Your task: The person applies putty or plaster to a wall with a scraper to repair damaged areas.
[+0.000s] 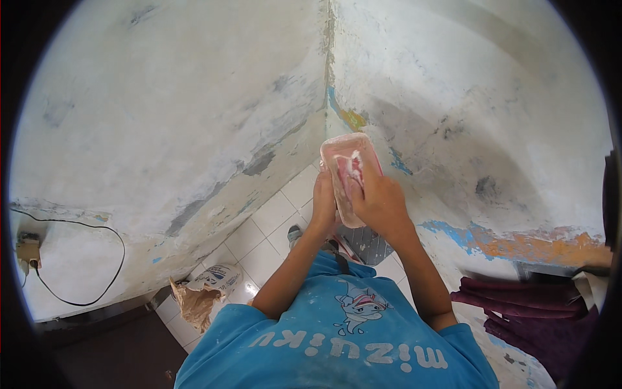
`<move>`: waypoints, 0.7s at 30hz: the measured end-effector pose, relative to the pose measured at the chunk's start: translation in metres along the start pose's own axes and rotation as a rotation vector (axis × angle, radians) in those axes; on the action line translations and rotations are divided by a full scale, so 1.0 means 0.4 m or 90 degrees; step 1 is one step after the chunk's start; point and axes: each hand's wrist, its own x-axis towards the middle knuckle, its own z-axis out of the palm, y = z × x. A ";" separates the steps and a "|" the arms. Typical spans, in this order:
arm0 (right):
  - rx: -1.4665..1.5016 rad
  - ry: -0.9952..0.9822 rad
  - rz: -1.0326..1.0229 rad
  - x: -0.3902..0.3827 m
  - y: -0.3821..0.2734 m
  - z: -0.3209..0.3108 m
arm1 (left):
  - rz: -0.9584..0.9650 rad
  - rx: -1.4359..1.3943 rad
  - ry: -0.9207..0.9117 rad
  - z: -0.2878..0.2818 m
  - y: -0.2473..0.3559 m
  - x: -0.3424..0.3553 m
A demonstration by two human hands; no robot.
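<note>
In front of my chest, near the corner of two walls, I hold up a shallow pinkish rectangular tray [350,140] with rounded corners. My left hand [324,206] is closed round its left side. Inside it lie smears of a white paste [355,159] over a pinker bottom. My right hand [383,206] reaches over the right side into the tray. Its fingers are bent together at the paste; whatever they may grip is hidden.
Patchy plastered walls [194,97] meet ahead, with flaking paint low down. At left, a black cable [123,256] loops from a socket [28,249]. Crumpled brown paper [194,305] and a printed plastic bag [223,277] lie on white tiles [269,211]. Purple cloth [525,298] hangs right.
</note>
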 end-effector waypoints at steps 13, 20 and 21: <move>-0.063 -0.010 -0.037 -0.008 0.003 0.026 | 0.028 0.055 0.009 -0.011 -0.011 -0.009; -0.044 0.020 0.005 0.031 0.023 -0.007 | 0.046 -0.033 -0.019 0.027 0.026 -0.031; -0.055 0.001 -0.025 0.013 0.033 0.014 | 0.048 -0.035 -0.018 0.014 0.021 -0.027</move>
